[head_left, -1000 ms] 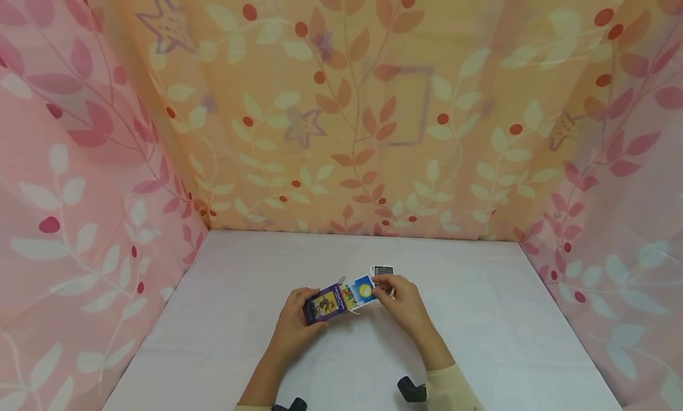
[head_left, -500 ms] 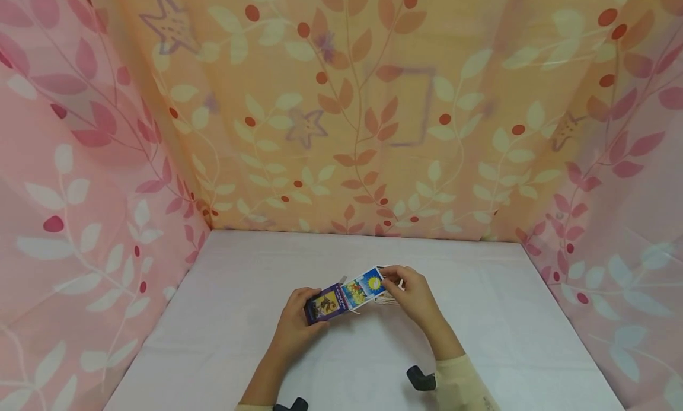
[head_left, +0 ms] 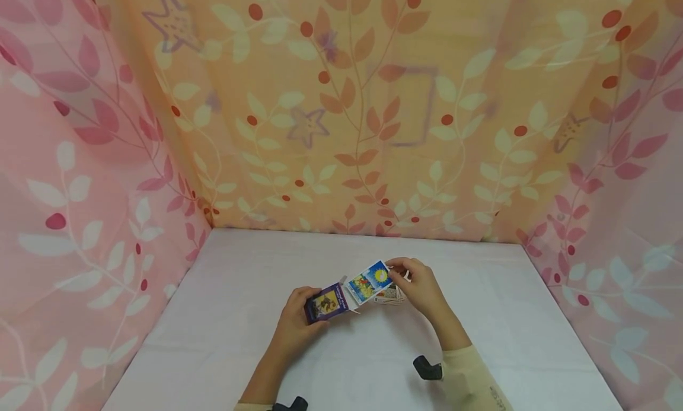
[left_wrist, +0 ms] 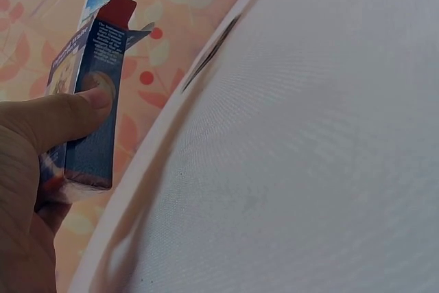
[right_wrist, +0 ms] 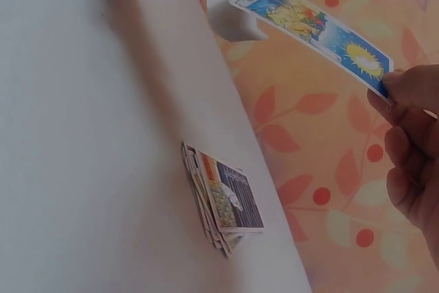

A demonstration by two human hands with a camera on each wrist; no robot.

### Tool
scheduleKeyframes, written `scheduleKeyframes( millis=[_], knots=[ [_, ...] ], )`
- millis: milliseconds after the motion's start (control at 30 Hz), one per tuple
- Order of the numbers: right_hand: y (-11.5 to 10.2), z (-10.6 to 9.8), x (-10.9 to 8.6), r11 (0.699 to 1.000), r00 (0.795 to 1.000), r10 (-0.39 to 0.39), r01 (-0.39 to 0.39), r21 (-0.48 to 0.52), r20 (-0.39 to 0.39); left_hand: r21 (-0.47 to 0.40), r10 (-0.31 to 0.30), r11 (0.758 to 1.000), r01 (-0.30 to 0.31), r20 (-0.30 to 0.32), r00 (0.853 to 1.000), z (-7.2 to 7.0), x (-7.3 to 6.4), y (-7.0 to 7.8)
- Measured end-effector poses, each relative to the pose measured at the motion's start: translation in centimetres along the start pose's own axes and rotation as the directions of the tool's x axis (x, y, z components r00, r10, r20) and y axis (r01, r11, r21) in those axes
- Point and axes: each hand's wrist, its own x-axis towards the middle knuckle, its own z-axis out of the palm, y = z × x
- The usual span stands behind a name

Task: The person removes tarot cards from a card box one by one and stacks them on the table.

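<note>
My left hand (head_left: 299, 313) grips a purple tarot card box (head_left: 328, 303), thumb along its dark side in the left wrist view, end flaps folded out. My right hand (head_left: 421, 283) pinches one corner of a tarot card (head_left: 369, 282) with a yellow sun on blue, thumb against fingers. The card's lower end is just beyond the open mouth of the box. Under and behind the right hand, a loose stack of cards (right_wrist: 233, 200) lies on the white table, its top card showing dark stripes and a pale figure.
A white cloth covers the table (head_left: 256, 263). An orange floral curtain (head_left: 341, 132) stands at the back, with pink floral curtains on both sides. Dark mounts (head_left: 428, 368) sit by the wrists.
The right hand has drawn the sun card up and to the right, out of the box. The left hand and box have stayed nearly still, and more of the card stack now shows.
</note>
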Motion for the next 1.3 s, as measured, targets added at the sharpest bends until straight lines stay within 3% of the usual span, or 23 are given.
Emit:
scheduleKeyframes(
  millis=[533,833,1300],
  knots=[
    [1.2,-1.2,1.1,0.998,0.999,-0.043,0.044,-0.043,0.011,-0.001,-0.029,1.000,0.029,0.004,1.000,0.0,-0.1,-0.6],
    [2.2,-1.7,2.2,0.998,0.999,-0.027,0.029,-0.061,0.034,0.010,0.006,1.000,-0.006,-0.001,1.000,-0.2,0.1,-0.3],
    [3.9,-2.4,3.7,0.996,0.997,-0.033,0.038,-0.082,0.063,0.001,0.010,1.000,-0.010,-0.009,1.000,0.0,0.1,-0.2]
  ],
)
